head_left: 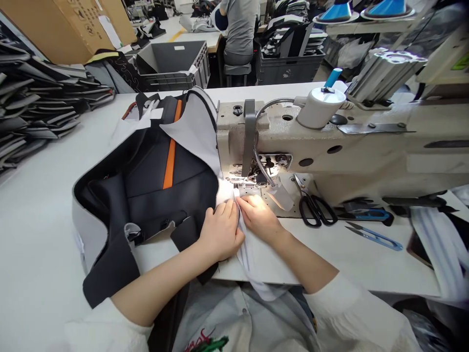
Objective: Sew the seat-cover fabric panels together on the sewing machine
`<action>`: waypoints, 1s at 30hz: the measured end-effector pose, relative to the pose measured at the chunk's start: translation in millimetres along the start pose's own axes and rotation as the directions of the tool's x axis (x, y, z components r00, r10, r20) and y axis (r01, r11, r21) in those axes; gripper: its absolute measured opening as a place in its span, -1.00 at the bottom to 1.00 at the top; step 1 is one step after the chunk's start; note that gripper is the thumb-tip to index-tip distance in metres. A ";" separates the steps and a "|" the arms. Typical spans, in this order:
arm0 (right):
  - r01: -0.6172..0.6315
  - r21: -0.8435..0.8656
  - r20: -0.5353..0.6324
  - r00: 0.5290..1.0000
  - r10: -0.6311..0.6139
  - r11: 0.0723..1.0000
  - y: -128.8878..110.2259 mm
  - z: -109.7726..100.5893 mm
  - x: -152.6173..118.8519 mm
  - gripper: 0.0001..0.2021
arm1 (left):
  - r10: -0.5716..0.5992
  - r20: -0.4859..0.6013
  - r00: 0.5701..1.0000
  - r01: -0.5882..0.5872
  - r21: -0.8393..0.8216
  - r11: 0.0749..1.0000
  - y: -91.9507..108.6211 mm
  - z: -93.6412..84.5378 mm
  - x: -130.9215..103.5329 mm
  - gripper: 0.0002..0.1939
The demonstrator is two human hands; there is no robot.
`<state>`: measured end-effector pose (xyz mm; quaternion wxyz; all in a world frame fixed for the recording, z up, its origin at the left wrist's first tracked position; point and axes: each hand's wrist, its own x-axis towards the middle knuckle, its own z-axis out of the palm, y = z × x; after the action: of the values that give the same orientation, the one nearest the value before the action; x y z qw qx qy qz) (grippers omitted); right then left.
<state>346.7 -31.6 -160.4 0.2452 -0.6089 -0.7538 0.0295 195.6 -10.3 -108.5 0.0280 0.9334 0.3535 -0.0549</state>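
A black seat cover (146, 181) with an orange stripe and a pale grey backing lies spread on the table, its right edge under the head of a sewing machine (252, 142). My left hand (222, 230) is closed on that edge, just in front of the lit needle area. Close beside it, my right hand (261, 218) pinches a white fabric strip (249, 259) against the cover's edge. The strip trails down over the table's front edge toward my lap. The fingertips of both hands nearly meet, and the exact seam between them is hidden.
Black-handled scissors (314, 208) lie right of the needle plate, with blue thread snips (377, 237) farther right. Stacked black pieces (32, 102) fill the far left. Behind the table are a grey crate (176, 58) and a seated person (240, 29). White strips (436, 239) hang at right.
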 end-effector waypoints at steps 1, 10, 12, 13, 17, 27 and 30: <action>0.002 0.013 0.000 1.000 -0.002 1.000 0.7 0.4 0.1 -0.67 | 0.000 -0.011 1.000 0.000 0.011 1.000 -1.2 0.2 3.6 -0.38; -0.119 0.209 0.050 0.993 0.111 0.971 -3.0 -20.2 -4.4 -0.79 | 0.178 -0.030 0.984 -0.176 0.048 0.983 -26.9 1.1 -0.3 -0.20; -0.080 0.162 0.149 0.987 0.056 0.984 -12.8 -33.4 -14.3 -0.83 | 0.247 -0.047 0.968 -0.243 0.067 0.968 -35.8 0.7 -19.4 -0.15; -0.051 0.121 0.209 0.978 0.024 0.991 -19.6 -38.9 -21.7 -0.82 | 0.261 -0.065 0.963 -0.255 0.092 0.963 -39.9 0.1 -29.0 -0.16; 0.094 0.009 0.399 0.912 -0.090 0.996 -53.0 -44.0 -66.2 -0.85 | 0.306 -0.158 0.939 -0.264 0.237 0.935 -52.2 -5.8 -46.8 -0.41; 0.318 0.031 0.479 0.827 -0.293 0.947 -65.0 -53.6 -122.8 -0.80 | 0.463 -0.072 0.884 -0.425 0.291 0.857 -18.8 1.0 -18.0 -0.81; 0.050 -0.143 0.226 0.974 -0.016 0.988 -43.1 -62.8 -79.8 -0.74 | 0.392 -0.122 0.912 -0.348 0.274 0.896 -21.2 10.0 -26.7 -0.66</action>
<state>344.2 -133.1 -117.1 0.1130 -0.6055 -0.7868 0.0380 160.8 -12.9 -115.4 -0.1093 0.9809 0.1605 -0.0106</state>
